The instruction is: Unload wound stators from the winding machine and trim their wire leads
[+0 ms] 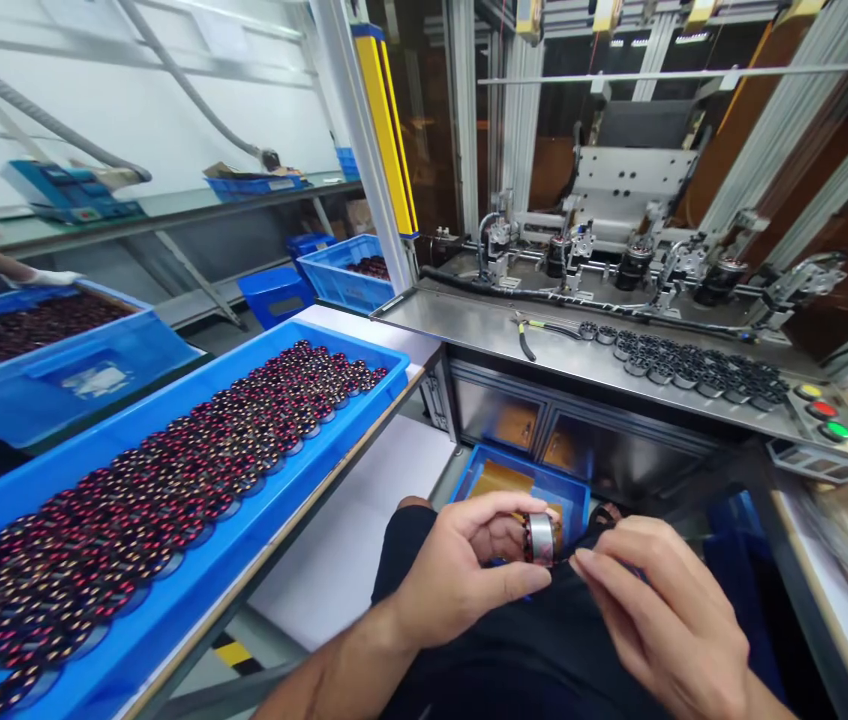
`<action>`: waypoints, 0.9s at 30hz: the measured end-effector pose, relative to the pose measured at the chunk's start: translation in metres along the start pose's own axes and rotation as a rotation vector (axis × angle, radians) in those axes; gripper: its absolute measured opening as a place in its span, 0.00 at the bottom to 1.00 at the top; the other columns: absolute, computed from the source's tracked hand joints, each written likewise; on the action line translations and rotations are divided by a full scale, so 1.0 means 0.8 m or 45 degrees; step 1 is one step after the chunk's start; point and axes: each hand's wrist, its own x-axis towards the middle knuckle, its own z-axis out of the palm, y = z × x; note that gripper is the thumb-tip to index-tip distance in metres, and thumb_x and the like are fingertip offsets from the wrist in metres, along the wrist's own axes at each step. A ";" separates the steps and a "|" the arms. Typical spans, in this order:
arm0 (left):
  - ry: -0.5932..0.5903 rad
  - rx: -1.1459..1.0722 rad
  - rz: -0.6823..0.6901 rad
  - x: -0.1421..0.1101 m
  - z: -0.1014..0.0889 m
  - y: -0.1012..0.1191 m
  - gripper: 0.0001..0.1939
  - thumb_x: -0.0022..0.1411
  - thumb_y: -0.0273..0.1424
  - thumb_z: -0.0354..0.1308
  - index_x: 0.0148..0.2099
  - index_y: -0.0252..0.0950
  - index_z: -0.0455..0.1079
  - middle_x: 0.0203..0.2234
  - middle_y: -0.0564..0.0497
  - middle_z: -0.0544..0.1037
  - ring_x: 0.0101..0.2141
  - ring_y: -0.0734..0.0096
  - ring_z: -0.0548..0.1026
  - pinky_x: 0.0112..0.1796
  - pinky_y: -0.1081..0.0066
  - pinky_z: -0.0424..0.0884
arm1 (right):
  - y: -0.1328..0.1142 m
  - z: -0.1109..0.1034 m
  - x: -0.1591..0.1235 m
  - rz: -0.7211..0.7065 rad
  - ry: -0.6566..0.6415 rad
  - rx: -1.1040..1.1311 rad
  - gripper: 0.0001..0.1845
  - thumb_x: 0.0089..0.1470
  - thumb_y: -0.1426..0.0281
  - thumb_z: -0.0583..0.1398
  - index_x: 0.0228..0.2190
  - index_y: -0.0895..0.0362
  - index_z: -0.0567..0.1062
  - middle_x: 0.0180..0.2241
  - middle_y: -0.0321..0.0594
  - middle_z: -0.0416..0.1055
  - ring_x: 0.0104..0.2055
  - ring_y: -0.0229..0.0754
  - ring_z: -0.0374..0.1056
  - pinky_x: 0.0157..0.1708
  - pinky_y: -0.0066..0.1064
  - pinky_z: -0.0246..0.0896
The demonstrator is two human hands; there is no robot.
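Note:
My left hand (461, 565) is closed around a wound motor stator (542, 540), a short cylinder with a silver metal rim and dark reddish windings on its left side. Thumb and fingers grip it from both ends, above my lap. Close on its right is my right hand (664, 600), thumb and forefinger pinched together a little apart from the rim. Whatever may be between those fingertips is too small to make out. To the left, a long blue tray (364, 350) bears many stators (191, 480) with red and copper windings, laid in rows.
A winding machine (634, 200) stands ahead behind a metal ledge (439, 310). On the ledge lie pliers (525, 338) and black cores (701, 365). A button box (829, 425) sits at right. A blue bin (476, 470) is below. A co-worker's gloved hand (53, 278) shows far left.

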 end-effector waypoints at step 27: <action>-0.277 0.997 0.683 -0.021 -0.004 0.039 0.17 0.55 0.22 0.66 0.48 0.35 0.74 0.45 0.39 0.82 0.44 0.62 0.82 0.47 0.68 0.79 | 0.040 -0.049 0.014 0.293 -0.613 0.333 0.04 0.60 0.75 0.60 0.36 0.54 0.73 0.34 0.41 0.73 0.36 0.42 0.71 0.35 0.34 0.69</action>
